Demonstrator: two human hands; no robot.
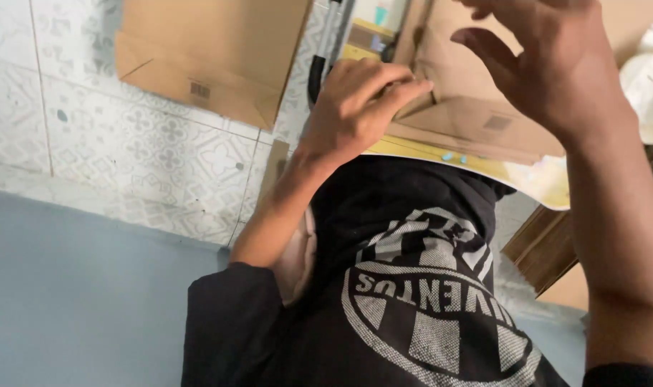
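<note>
- Step judged: flat brown cardboard box [477, 122], lying on a yellow-edged surface above the black printed T-shirt [412, 287], being steadied or opened up
- Left hand [358, 104] pressed on the box's left edge, fingers bent over it, gripping lightly
- Right hand [548, 64] held open above the box, fingers spread, nothing held
- Next move judged to call for a firm hold on a flap
- Second brown cardboard sheet [212, 57] cut off at top; box contents hidden; small blue bits [452, 156] unclear

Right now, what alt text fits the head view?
Left hand rests fingers on a cardboard box flap edge; right hand hovers open just above it. Below are a black printed T-shirt and patterned floor tiles.
</note>
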